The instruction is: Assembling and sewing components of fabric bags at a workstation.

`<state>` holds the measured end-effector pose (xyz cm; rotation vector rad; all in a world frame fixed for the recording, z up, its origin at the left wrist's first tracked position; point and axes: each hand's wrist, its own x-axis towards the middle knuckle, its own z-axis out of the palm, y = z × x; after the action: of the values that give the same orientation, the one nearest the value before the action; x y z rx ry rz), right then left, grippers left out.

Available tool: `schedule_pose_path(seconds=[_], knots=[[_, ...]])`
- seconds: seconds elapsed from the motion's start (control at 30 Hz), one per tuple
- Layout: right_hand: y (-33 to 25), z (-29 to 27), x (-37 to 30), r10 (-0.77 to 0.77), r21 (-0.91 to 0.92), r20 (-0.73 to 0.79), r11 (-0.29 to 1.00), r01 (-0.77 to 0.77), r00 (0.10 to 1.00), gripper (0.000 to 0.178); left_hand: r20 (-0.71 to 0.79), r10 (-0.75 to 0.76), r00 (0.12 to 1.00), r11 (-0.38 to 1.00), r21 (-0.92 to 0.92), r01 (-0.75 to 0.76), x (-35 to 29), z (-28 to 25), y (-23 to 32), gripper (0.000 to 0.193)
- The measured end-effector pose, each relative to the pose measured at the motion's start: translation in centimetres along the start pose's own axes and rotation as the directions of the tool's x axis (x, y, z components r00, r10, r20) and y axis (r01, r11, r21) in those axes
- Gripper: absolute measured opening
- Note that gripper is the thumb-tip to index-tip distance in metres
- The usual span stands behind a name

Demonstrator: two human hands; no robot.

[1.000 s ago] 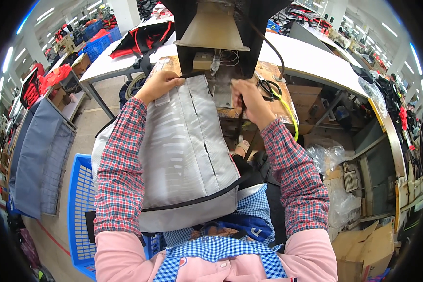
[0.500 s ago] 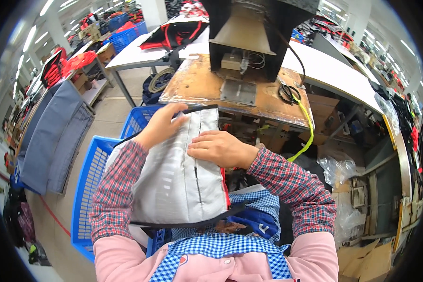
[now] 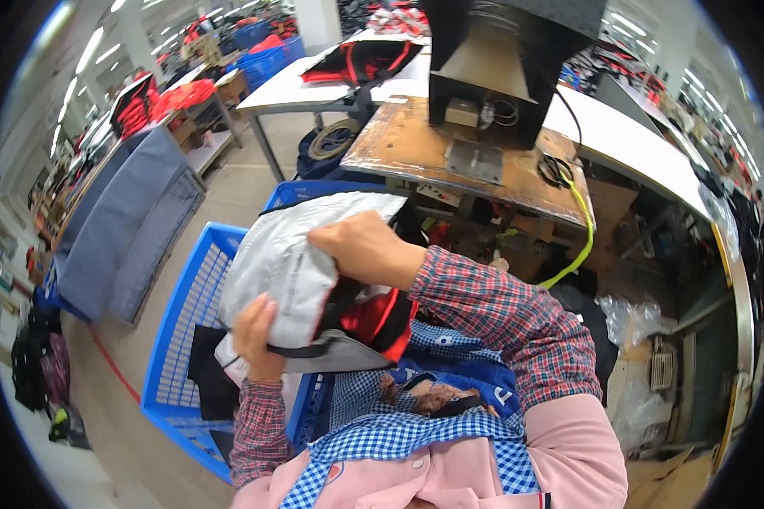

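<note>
Markings: no legible words.
You've got a white letter-like mark [image 3: 502, 396] on the blue cloth [image 3: 477, 373] at your lap, partial round emblem [image 3: 336, 471] on your pink top [image 3: 378, 462].

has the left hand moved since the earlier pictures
Yes. The left hand has moved away from the wooden table, back toward the wearer; it is now at the near edge of the silver fabric piece.

Satiny cloth pc [image 3: 267, 254], plast. crate [image 3: 168, 356], wood tabletop [image 3: 399, 140]
</note>
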<state>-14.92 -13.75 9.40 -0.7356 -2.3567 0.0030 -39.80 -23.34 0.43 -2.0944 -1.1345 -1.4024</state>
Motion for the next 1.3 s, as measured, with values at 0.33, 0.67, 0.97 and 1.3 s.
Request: schedule_pose_path(seconds=[0.33, 0.67, 0.97, 1.3], knots=[[-1.4, -9.8, 0.2, 0.251, 0.162, -0.192, 0.962, -0.221, 0.949, 0.011, 0.055, -0.03, 0.998, 0.999, -0.021, 0.031, 24.6, -0.6, -1.4, 0.029], [10.9, -11.0, -13.8, 0.641, 0.852, 0.359, 0.07, -0.518, 0.678, 0.054, 0.724, 0.138, 0.676, 0.951, -0.288, 0.114, 23.4, 19.7, 3.3, 0.044], [19.5, -11.1, -12.7, 0.865, 0.757, 0.138, 0.223, -0.614, 0.483, 0.026, 0.719, 0.261, 0.644, 0.93, -0.365, 0.031, 24.4, 28.7, 4.0, 0.058], [25.0, -10.0, -12.1, 0.939, 0.917, 0.15, -0.015, -0.398, 0.309, 0.015, 0.807, 0.241, 0.539, 0.955, -0.295, 0.014, 26.9, 35.1, 3.7, 0.059]])
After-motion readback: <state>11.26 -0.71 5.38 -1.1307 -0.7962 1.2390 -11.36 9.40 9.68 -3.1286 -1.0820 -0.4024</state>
